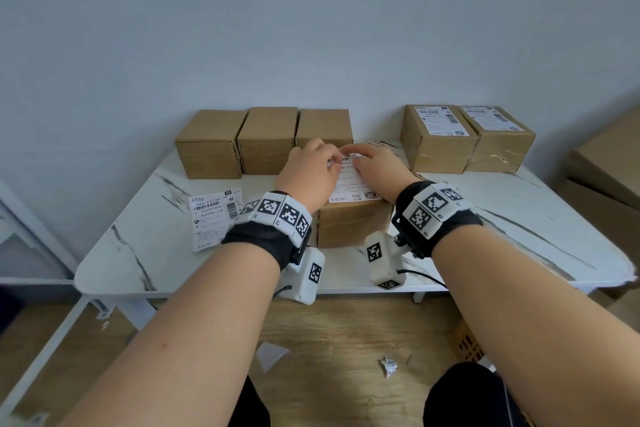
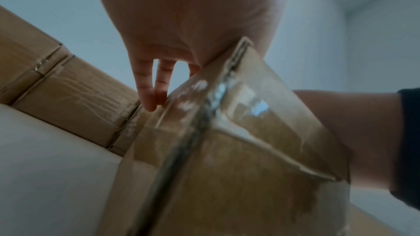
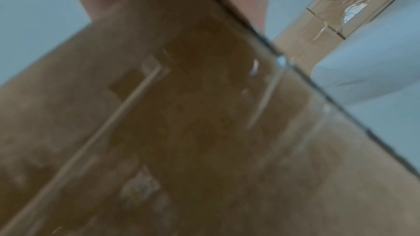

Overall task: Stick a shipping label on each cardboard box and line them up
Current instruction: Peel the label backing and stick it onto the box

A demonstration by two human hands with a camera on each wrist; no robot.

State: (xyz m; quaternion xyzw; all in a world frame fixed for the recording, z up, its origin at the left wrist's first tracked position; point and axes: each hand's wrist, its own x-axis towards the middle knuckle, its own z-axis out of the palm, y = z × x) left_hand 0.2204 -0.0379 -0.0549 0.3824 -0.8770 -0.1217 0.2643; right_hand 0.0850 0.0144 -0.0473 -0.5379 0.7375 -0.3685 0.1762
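A cardboard box [image 1: 349, 225] stands at the middle front of the white table [image 1: 519, 218], with a white shipping label [image 1: 356, 184] on its top. My left hand [image 1: 308, 166] lies on the label's left side, its fingers [image 2: 145, 87] reaching down at the box's far edge. My right hand [image 1: 374, 163] rests on the label's far right part, fingers flat. Three unlabelled boxes [image 1: 266, 142] stand in a row at the back left. Two labelled boxes [image 1: 436, 146] stand side by side at the back right. In the right wrist view the box [image 3: 181, 132] fills the picture.
A loose shipping label [image 1: 213, 218] lies on the table left of my left wrist. A crumpled paper scrap [image 1: 388, 366] and a backing sheet [image 1: 272, 355] lie on the wooden floor. Large cardboard cartons [image 1: 609, 163] stand to the right of the table.
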